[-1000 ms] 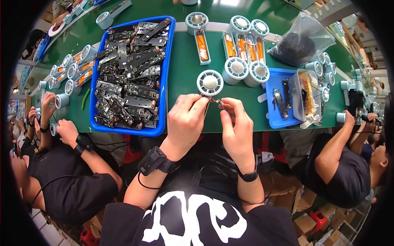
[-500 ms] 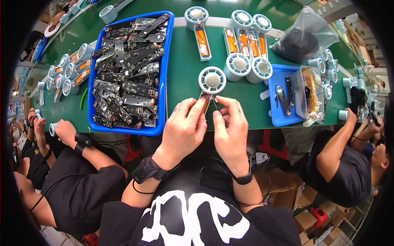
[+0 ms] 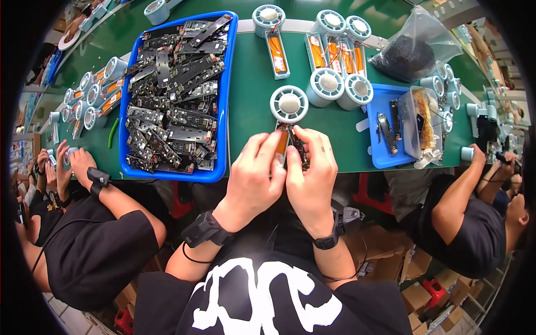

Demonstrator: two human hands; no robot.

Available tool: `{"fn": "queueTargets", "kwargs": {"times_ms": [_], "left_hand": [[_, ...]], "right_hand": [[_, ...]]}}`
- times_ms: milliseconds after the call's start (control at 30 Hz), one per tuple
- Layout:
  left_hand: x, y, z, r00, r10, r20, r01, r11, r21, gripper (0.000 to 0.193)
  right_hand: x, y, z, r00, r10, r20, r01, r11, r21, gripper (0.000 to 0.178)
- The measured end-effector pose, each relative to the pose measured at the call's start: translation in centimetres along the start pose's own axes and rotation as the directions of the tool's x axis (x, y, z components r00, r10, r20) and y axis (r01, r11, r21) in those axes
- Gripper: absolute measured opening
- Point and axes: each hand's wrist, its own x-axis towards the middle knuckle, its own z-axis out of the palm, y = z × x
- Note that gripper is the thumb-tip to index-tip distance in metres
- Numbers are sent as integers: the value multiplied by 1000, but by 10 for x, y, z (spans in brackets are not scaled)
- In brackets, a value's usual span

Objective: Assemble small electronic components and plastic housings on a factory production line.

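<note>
At the table's near edge, my left hand [image 3: 250, 181] is closed around the open handle of a small light-blue handheld fan [image 3: 289, 105], its round head pointing away from me. An orange battery [image 3: 282, 146] shows in the handle beside my left fingers. My right hand [image 3: 312, 178] pinches a narrow black circuit board [image 3: 300, 151] against the handle's right side. Fingers cover much of both parts, so how far the board sits inside cannot be made out. Thin wires run near the fan's neck.
A deep blue tray [image 3: 227, 111] heaped with circuit boards lies left. More open fans [image 3: 325, 86] stand beyond my hands. On the right are a smaller blue tray [image 3: 379, 162], a clear plastic box [image 3: 410, 139] and a bag of dark material [image 3: 410, 56]. Co-workers [image 3: 106, 240] sit on both sides.
The circuit board has turned more lengthwise beside the handle, and my right fingers have moved up along it. More of the orange battery shows now. The co-worker on the left has shifted their arm.
</note>
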Motion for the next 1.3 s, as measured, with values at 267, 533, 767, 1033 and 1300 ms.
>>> {"fn": "queueTargets", "kwargs": {"times_ms": [267,533,767,1033,1300], "left_hand": [[2,1,3,993,-115,-1,105,912,-396,44],[3,-10,5,995,-96,26,97,877,-470,41],[-8,-8,1,952,-276,130,277,607,-745,39],[15,0,-8,993,-95,-66,28,753,-657,34],[30,-19,19,967,127,-223,-184,949,-257,24]], "right_hand": [[-3,2,17,986,-137,-98,113,970,-216,27],[0,13,22,979,-184,-84,163,964,-211,24],[-10,9,16,999,11,50,3,965,-263,26],[87,-54,-23,955,-254,154,271,957,-104,37],[376,30,33,814,-324,482,575,568,-589,42]]}}
